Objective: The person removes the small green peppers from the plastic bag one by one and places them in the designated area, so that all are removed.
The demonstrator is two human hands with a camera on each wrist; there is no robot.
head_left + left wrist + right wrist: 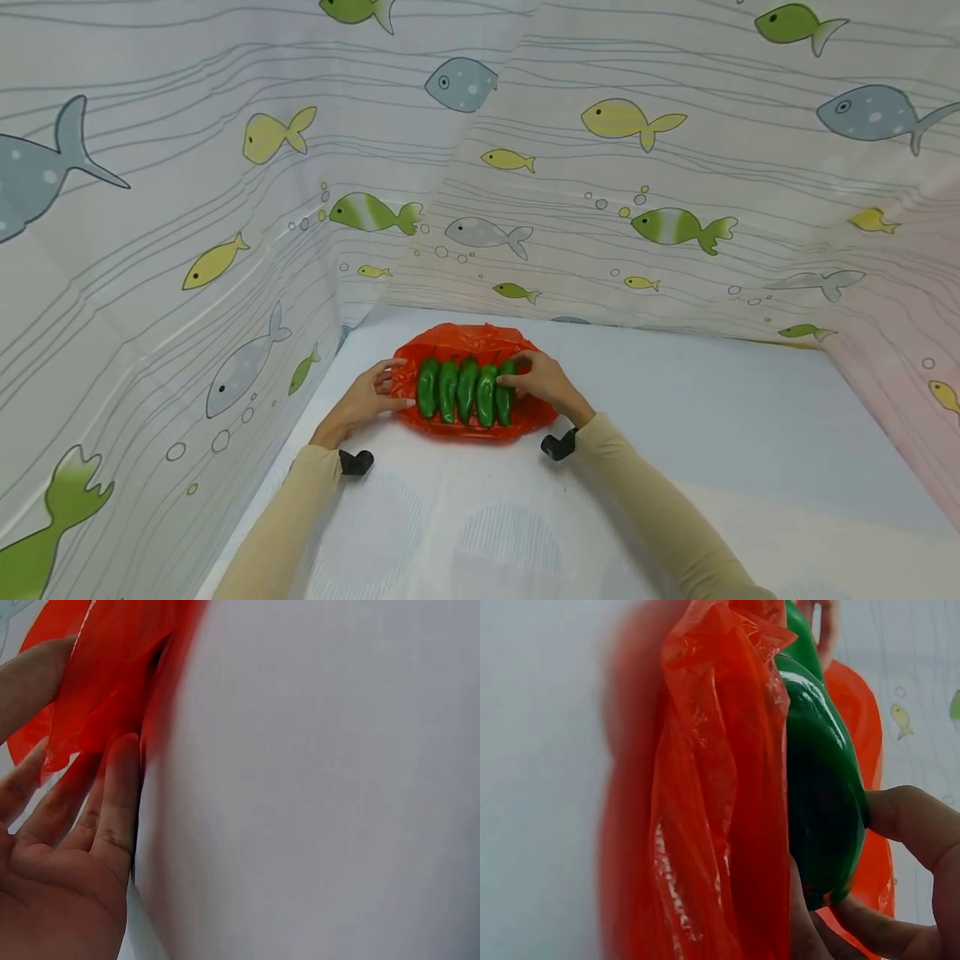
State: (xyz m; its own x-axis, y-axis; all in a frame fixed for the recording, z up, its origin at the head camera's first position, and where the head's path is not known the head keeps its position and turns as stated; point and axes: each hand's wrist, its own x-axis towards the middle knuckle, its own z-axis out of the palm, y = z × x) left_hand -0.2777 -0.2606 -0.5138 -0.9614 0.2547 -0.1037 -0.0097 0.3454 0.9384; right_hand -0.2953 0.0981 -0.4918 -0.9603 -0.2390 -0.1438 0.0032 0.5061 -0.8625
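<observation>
Several long green peppers [467, 390] lie side by side in a row on a red plastic bag [472, 336], which is spread and crumpled around them. My right hand [546, 379] pinches the rightmost green pepper [821, 772] between thumb and fingers, as the right wrist view shows. At the bag's left edge, my left hand [367, 398] touches the plastic. Its fingers [118, 799] are nearly straight against the bag, and its thumb reaches behind a fold of the thin red film [112, 682]. The peppers are out of sight in the left wrist view.
A white table [675, 392] lies under the bag, with pale round patterns toward the front. Curtains printed with fish [675, 227] stand behind and at both sides. Black wrist mounts [558, 446] sit at both sleeves.
</observation>
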